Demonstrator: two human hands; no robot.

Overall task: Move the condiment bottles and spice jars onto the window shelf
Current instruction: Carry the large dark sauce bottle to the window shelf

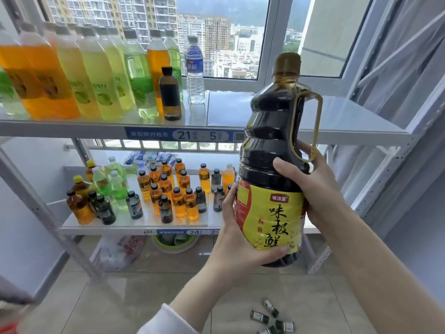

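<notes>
Both hands hold a large sauce bottle point(272, 131) before the shelves.
Head view: left hand point(231, 237) cups its label and base, right hand point(313, 186) wraps its waist below the handle. Capped and full of dark liquid, it is in the air before the upper shelf's point(337, 121) bare right end. Orange and green drinks point(91, 75) fill the left; small amber and dark bottles point(178, 201) stand on the lower shelf point(149, 221).

The dark, yellow-labelled soy sauce bottle point(272, 141) is held upright before the window shelf point(337, 116).
</notes>
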